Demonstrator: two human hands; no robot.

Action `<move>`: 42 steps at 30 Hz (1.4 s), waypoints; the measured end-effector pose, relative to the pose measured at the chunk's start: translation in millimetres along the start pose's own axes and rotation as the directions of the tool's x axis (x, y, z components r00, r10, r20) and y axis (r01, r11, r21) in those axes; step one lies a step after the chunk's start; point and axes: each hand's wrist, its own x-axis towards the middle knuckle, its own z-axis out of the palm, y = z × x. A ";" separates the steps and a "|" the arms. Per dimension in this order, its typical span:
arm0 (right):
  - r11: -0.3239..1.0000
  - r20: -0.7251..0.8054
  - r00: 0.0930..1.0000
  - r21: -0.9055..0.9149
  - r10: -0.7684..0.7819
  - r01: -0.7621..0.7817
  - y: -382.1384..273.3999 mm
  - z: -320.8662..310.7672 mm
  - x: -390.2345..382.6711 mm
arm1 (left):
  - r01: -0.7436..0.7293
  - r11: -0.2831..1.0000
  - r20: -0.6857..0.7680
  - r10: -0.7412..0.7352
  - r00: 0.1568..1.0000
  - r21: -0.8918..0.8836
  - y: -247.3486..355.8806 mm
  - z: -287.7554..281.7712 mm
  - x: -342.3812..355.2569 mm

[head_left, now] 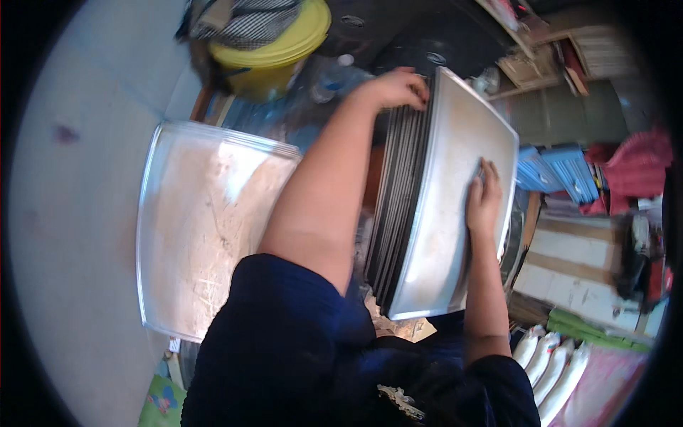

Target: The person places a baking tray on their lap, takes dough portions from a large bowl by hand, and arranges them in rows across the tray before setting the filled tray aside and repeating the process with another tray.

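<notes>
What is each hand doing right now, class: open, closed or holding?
Left hand: fingers curled at the top edge of the stack; whether gripping cannot be told.
Right hand: open, against the silver tray.

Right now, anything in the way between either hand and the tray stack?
Nothing visible: the right hand lies against the outer silvery tray, and the left hand is at the upper edge of the tray stack; blur leaves its finger contact unclear.

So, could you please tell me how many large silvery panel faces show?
2: the front panel of the stack, under the right hand, and another panel beside the left arm. Others may be hidden in the stack.
</notes>
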 end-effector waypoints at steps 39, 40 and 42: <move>0.558 0.430 0.548 0.115 0.718 -0.822 433.2 58.3 -183.4 | 0.608 0.223 -0.163 -0.843 0.513 0.762 -38.2 579.3 144.4; 0.578 0.488 0.552 0.114 0.676 -0.808 425.7 58.8 -171.6 | 0.609 0.213 -0.169 -0.845 0.508 0.764 -56.2 565.7 146.2; 0.682 0.585 0.591 0.085 0.556 -0.726 403.0 63.1 -152.8 | 0.662 0.437 -0.046 -0.814 0.579 0.609 -96.5 531.4 141.9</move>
